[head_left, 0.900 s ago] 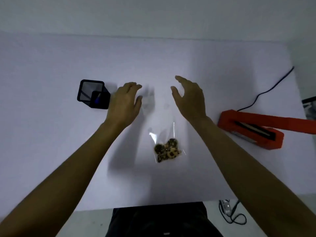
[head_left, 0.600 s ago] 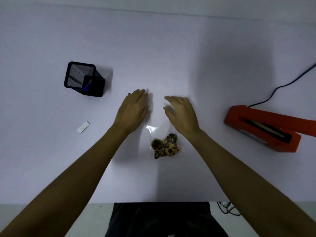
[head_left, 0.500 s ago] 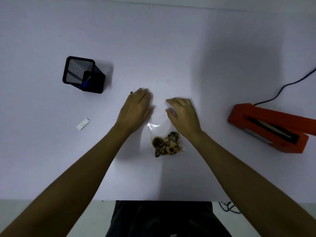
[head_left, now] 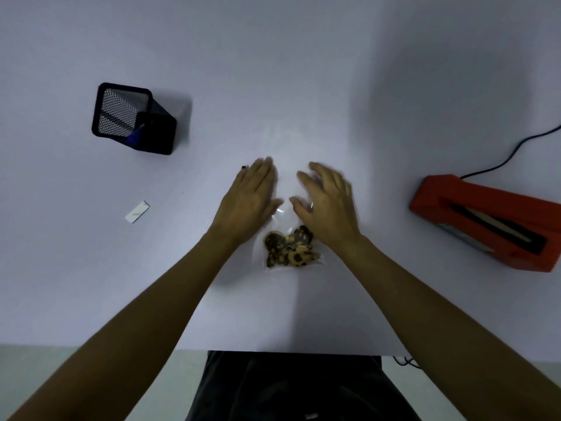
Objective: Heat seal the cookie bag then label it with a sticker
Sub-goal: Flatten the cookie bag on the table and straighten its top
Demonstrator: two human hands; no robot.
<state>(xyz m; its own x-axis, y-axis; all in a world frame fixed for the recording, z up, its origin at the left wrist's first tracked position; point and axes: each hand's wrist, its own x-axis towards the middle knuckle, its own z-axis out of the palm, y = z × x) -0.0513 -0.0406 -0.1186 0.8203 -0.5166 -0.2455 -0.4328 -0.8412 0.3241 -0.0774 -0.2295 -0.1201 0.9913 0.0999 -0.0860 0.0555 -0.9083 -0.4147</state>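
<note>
A clear plastic cookie bag (head_left: 290,249) lies flat on the white table (head_left: 273,86), its cookies bunched at the near end. My left hand (head_left: 247,202) lies with straight fingers over the bag's upper left part. My right hand (head_left: 328,205) is spread over the upper right part, fingers slightly bent; whether it touches the film is unclear. An orange heat sealer (head_left: 488,226) sits at the right with its jaw raised. A small white sticker (head_left: 137,211) lies on the table to the left.
A black mesh pen holder (head_left: 133,118) with a blue pen stands at the back left. The sealer's black cable (head_left: 516,150) runs off to the right edge. The table's near edge is just in front of my body.
Both hands came down and back from above the table onto the upper part of the bag. The view tilted down, bringing the sticker into sight.
</note>
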